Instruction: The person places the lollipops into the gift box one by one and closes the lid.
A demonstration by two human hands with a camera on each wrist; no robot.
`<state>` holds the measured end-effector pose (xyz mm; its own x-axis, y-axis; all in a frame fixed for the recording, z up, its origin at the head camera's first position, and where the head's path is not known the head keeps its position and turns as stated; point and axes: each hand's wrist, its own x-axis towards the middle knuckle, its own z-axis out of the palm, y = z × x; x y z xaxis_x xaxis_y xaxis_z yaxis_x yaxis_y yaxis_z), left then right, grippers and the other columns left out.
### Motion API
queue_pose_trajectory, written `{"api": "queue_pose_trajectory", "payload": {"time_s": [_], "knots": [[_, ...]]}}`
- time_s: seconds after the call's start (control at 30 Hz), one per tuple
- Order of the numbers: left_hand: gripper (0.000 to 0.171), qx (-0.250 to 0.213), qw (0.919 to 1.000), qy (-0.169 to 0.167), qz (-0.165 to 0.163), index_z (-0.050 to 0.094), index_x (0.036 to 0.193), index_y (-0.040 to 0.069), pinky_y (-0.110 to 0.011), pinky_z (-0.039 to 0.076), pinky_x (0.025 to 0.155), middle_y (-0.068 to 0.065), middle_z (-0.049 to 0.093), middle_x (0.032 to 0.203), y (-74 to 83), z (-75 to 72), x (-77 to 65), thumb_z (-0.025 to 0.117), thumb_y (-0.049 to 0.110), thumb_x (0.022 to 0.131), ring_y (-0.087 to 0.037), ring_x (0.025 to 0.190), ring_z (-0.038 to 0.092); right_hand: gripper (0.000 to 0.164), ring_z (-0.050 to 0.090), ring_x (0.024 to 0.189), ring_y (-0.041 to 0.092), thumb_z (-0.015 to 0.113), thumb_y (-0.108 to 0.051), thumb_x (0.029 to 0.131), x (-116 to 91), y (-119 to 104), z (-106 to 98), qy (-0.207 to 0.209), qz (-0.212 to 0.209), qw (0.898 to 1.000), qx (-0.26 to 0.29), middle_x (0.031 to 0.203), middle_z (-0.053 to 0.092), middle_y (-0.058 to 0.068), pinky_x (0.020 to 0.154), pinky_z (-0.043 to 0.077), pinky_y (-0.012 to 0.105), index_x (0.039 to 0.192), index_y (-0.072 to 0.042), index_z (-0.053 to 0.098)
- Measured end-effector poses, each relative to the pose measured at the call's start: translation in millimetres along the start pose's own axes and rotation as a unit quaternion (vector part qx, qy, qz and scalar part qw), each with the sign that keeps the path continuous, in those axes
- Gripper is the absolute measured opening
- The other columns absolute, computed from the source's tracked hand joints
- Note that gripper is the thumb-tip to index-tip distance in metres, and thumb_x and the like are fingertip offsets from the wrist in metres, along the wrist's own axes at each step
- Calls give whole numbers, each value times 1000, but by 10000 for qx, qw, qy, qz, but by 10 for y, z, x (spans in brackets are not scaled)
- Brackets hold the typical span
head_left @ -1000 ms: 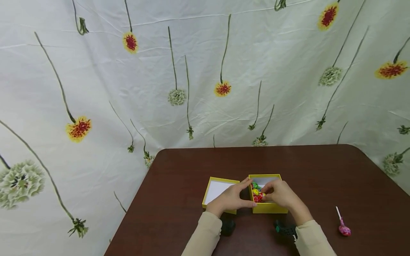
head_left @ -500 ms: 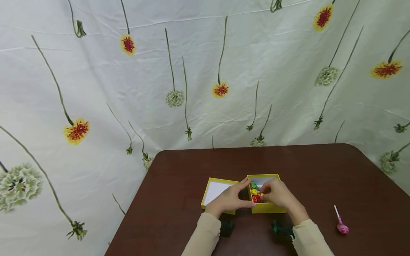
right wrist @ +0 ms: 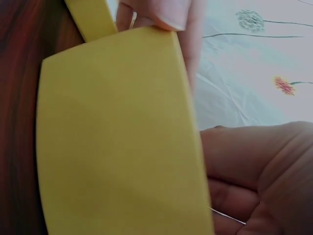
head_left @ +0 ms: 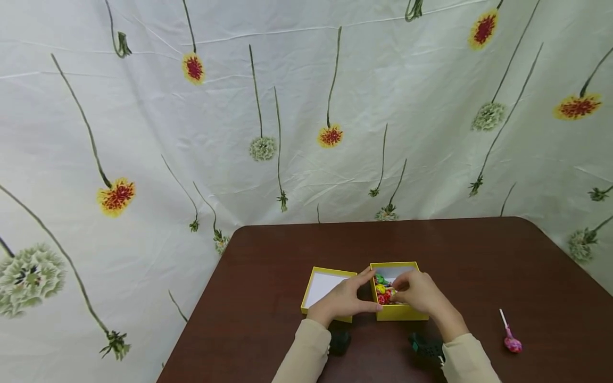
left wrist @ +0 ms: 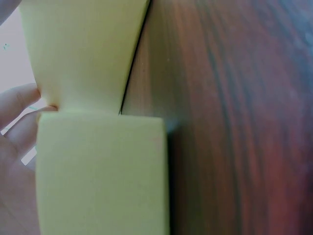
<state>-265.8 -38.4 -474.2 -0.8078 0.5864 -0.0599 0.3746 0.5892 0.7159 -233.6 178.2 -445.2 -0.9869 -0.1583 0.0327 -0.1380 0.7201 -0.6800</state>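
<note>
A yellow box (head_left: 402, 313) lies on the table with several wrapped lollipops (head_left: 381, 289) along its left side, in green, yellow and red. My left hand (head_left: 346, 299) spans the box's left wall with fingers and thumb stretched apart. In the right wrist view its thumb (right wrist: 171, 12) touches the box's top edge. Reaching inside, my right hand (head_left: 417, 291) pinches a lollipop (head_left: 394, 292) against the others; its fingertips are partly hidden. In the right wrist view the box wall covers much of the right hand (right wrist: 249, 171).
Beside the box on the left, a yellow lid (head_left: 324, 287) with a white inside lies partly under my left hand. A pink lollipop (head_left: 513, 343) with a white stick lies at the right of the brown table (head_left: 268, 298). Flower-printed cloth (head_left: 215, 117) hangs behind.
Both hands stay nearly where they were at the box, with only small finger motions of the right hand among the lollipops. The head view shifts slightly.
</note>
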Motion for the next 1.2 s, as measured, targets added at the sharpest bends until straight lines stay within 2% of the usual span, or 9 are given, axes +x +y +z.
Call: {"api": "queue_pose_trajectory", "payload": {"time_s": [0.23, 0.43, 0.57, 0.73, 0.87, 0.97, 1.1, 1.2], "knots": [[87, 91, 9999, 31, -67, 30, 159, 30, -50, 36, 118, 8, 20, 167, 0, -7, 1, 74, 50, 87, -25, 152, 30, 18, 68, 88, 22, 73, -3, 88, -145, 49, -227, 118, 36, 9999, 97, 99, 74, 13, 78, 60, 42, 105, 3, 74], [88, -3, 10000, 44, 69, 28, 160, 24, -50, 33, 120, 7, 18, 168, -23, -21, 7, 73, 48, 88, -24, 153, 27, 19, 68, 88, 23, 73, -5, 88, -257, 154, -468, 263, -136, 9996, -40, 101, 74, 15, 70, 58, 36, 105, 2, 74], [88, 23, 10000, 17, 33, 28, 160, 25, -49, 33, 120, 8, 18, 168, -34, -13, 6, 74, 48, 88, -24, 153, 27, 19, 70, 89, 25, 73, -6, 88, -379, 286, -619, 308, -131, 9993, -147, 103, 74, 14, 67, 58, 34, 106, 0, 74], [87, 64, 10000, -6, -44, 29, 159, 30, -49, 36, 118, 8, 20, 167, -33, 3, 4, 74, 48, 87, -24, 152, 29, 19, 70, 90, 23, 72, -8, 90, -519, 560, -787, 250, -220, 9984, -454, 105, 75, 13, 66, 57, 29, 107, -2, 74], [86, 42, 10000, -33, -74, 28, 159, 32, -50, 36, 118, 8, 20, 167, -28, 1, 7, 74, 49, 87, -23, 152, 29, 19, 70, 88, 13, 71, -9, 91, -597, 815, -929, -66, -290, 9973, -676, 106, 75, 12, 66, 55, 24, 108, -3, 74], [86, 6, 10000, -62, -59, 28, 159, 31, -49, 35, 119, 8, 20, 167, -29, 1, 10, 73, 49, 88, -23, 152, 28, 20, 69, 84, 7, 69, -10, 92, -645, 1009, -1023, -521, -272, 9958, -704, 107, 74, 12, 66, 55, 25, 111, -2, 73], [86, -10, 10000, -78, -48, 29, 159, 31, -49, 35, 119, 8, 20, 167, -36, 4, 17, 74, 48, 88, -23, 152, 28, 24, 62, 77, 0, 65, -9, 94, -711, 1228, -1096, -1172, -273, 9918, -422, 107, 73, 15, 63, 52, 25, 114, 4, 70], [86, -24, 10000, -68, -67, 29, 159, 31, -49, 35, 118, 8, 21, 167, -41, 4, 19, 74, 47, 88, -23, 152, 29, 25, 59, 80, -7, 63, -4, 94, -751, 1365, -1133, -1625, -365, 9860, -105, 108, 71, 19, 64, 52, 23, 116, 9, 67]]}}
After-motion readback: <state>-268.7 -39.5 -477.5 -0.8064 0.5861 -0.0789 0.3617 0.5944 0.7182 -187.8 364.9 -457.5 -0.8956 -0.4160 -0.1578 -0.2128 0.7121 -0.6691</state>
